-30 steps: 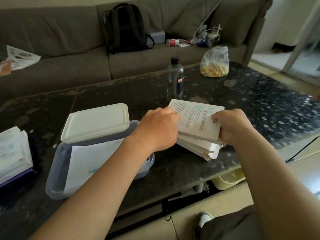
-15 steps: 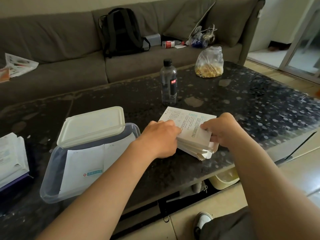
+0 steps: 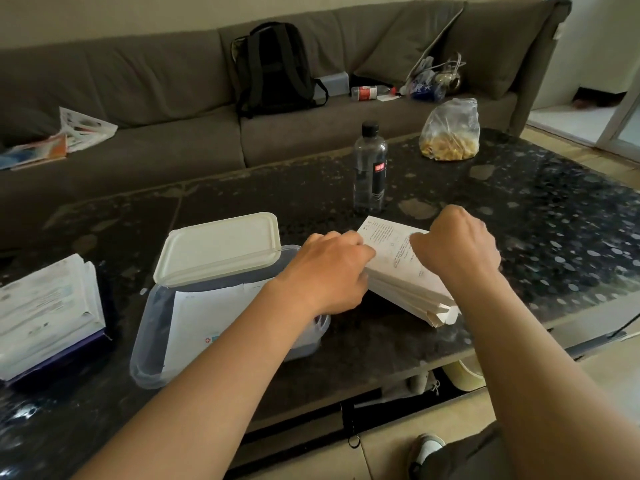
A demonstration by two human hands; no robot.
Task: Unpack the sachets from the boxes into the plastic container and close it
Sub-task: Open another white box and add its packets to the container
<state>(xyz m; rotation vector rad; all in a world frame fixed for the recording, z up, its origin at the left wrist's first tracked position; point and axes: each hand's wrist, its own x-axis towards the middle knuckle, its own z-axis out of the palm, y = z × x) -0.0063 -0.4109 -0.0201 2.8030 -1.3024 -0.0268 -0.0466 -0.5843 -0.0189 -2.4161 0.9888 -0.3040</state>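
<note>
White printed paper sachets (image 3: 391,268), gathered in one stack, lie on the dark speckled stone bench (image 3: 536,244), right of centre and near its front edge. The stack's long axis runs diagonally, from far-left to near-right. Its far end points toward the bottle and its near end, where the folded sachet ends fan apart slightly, points toward the front edge. The printed face is uppermost and slopes down toward the near end. The number of sachets in the stack cannot be counted.

Two hands hold the stack. The left hand (image 3: 332,271) is at its left long edge, fingers (image 3: 360,252) curled against that edge. The right hand (image 3: 457,247) sits over the top face toward the right side, fingers (image 3: 420,247) curled down onto the paper. The fingertips of both are hidden.

One clear rectangular plastic container (image 3: 149,341) stands just left of the stack, with the left forearm crossing above its near-right corner. One cream plastic lid (image 3: 221,247) lies askew across its far end, leaving the near part uncovered. Flat white sachets (image 3: 204,320) lie inside.

One open box with a purple base (image 3: 52,317), filled with white sachets, stands at the left edge. One clear water bottle with a black cap (image 3: 370,174) stands upright beyond the stack. One clear plastic bag of yellow contents (image 3: 450,133) sits at the far right. One black backpack (image 3: 273,71) leans on the grey sofa (image 3: 138,81).
</note>
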